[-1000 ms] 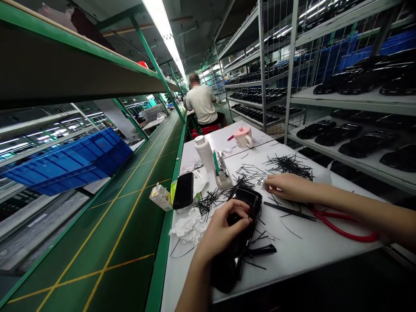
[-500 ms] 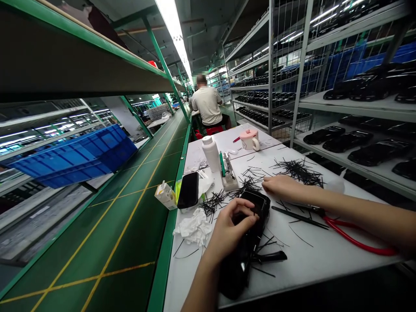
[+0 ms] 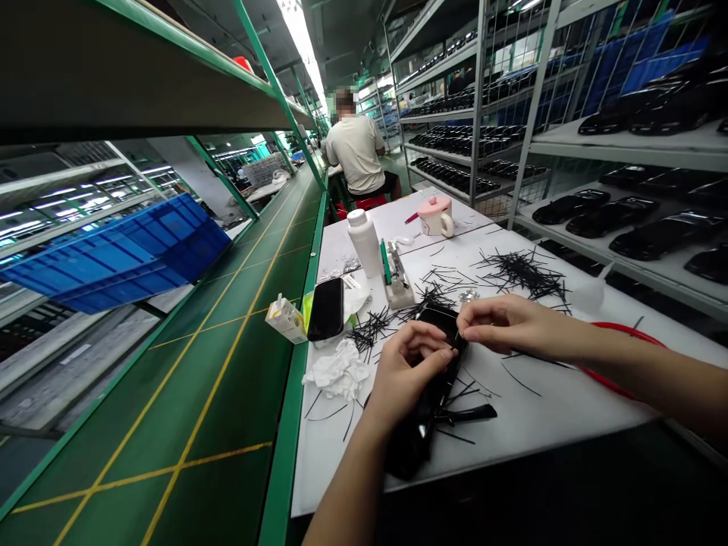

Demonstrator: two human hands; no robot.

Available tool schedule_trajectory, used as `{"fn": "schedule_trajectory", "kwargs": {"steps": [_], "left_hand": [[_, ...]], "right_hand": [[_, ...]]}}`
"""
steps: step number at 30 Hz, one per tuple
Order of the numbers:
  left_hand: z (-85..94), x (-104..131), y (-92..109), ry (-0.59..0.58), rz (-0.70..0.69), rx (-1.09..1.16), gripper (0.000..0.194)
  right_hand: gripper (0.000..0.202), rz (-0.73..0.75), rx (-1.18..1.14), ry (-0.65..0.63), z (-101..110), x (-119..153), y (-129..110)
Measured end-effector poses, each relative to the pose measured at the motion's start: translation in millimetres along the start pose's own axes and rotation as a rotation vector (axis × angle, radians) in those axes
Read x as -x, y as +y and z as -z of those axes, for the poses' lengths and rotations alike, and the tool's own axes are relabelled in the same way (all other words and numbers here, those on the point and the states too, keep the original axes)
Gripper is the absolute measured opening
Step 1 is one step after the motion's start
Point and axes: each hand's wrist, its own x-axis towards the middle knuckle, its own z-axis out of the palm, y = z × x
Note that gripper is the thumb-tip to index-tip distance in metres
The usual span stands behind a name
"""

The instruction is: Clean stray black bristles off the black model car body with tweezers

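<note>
A glossy black model car body (image 3: 418,432) lies lengthwise on the white table near its front edge. Over its upper part is my left hand (image 3: 412,360), thumb and fingers pinched together on something too small to make out. My right hand (image 3: 497,322) is at the car's right upper edge, its fingertips also pinched close to those of my left hand; what they hold is hidden. Thin black strips (image 3: 520,273) lie in a pile beyond my right hand, and another pile (image 3: 369,332) is left of the car. A black piece (image 3: 469,414) rests right of the car.
Left of the hands are crumpled tissue (image 3: 340,371), a phone (image 3: 326,309) and a small carton (image 3: 285,318). Farther back stand a white bottle (image 3: 365,243) and a pink-lidded mug (image 3: 435,218). Red-handled pliers (image 3: 619,330) lie under my right forearm. A person (image 3: 356,152) sits ahead.
My right hand has moved from the table beside the strips back to the car, next to my left hand. The view has tilted slightly down. My left hand stays at the car.
</note>
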Motion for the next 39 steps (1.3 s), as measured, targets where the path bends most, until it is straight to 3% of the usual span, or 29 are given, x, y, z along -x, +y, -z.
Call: {"fn": "schedule_trajectory", "kwargs": {"steps": [11, 39], "left_hand": [[-2.3, -0.1, 3.8, 0.009, -0.009, -0.149, 0.017], [-2.3, -0.2, 2.3, -0.028, -0.01, -0.143, 0.016]], "right_hand": [[0.036, -0.043, -0.195, -0.034, -9.5, 0.5, 1.6], [0.036, -0.068, -0.21, -0.068, -10.0, -1.2, 3.8]]}}
